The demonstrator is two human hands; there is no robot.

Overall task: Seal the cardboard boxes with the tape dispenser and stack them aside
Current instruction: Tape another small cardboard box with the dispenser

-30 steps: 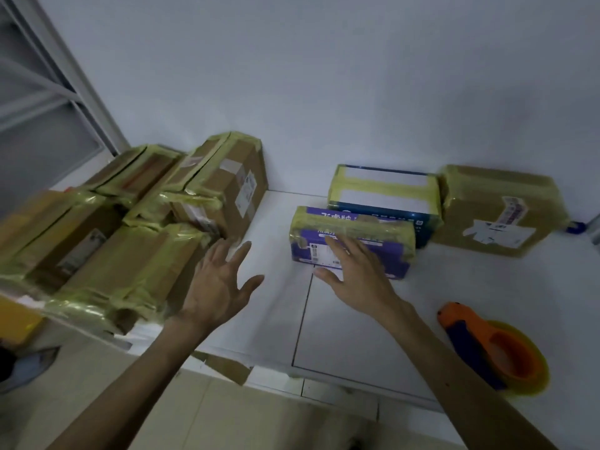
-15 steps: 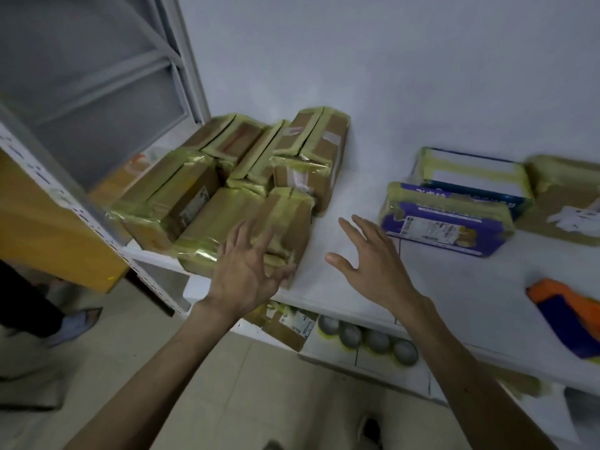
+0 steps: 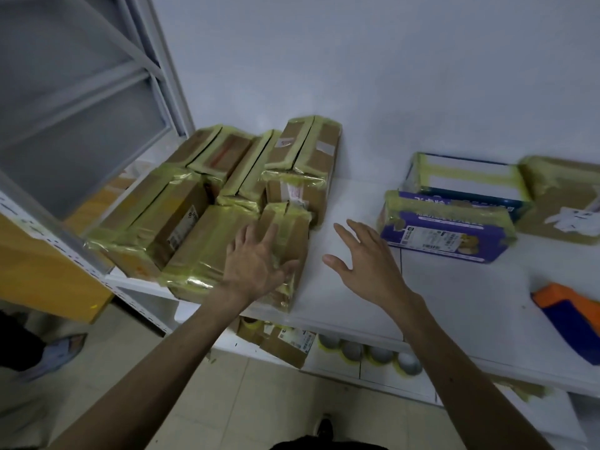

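yellow-green tape wraps the cardboard box [image 3: 207, 254] nearest me at the front of the pile. my left hand [image 3: 256, 264] lies over its right end with the fingers spread and straight, gripping nothing; whether the palm actually touches the tape i cannot tell. my right hand [image 3: 367, 271] is just as loose, fingers splayed and empty, over the bare white table [image 3: 454, 306] between that box and the purple box [image 3: 448, 235]. the sealed boxes [image 3: 259, 177] are packed side by side at the left end of the table, against the wall, next to a grey metal rack [image 3: 81, 92]. behind the purple box, touching it, sits a blue-and-white box [image 3: 467, 177], and a brown parcel [image 3: 558, 206] with white labels lies just beside that at the right edge. the tape dispenser [image 3: 571, 323], orange and blue, rests on the table well to the right of my right hand, partly out of view. under the table edge i see rolls of tape [image 3: 350, 350] in a row and a small labelled carton [image 3: 285, 342].
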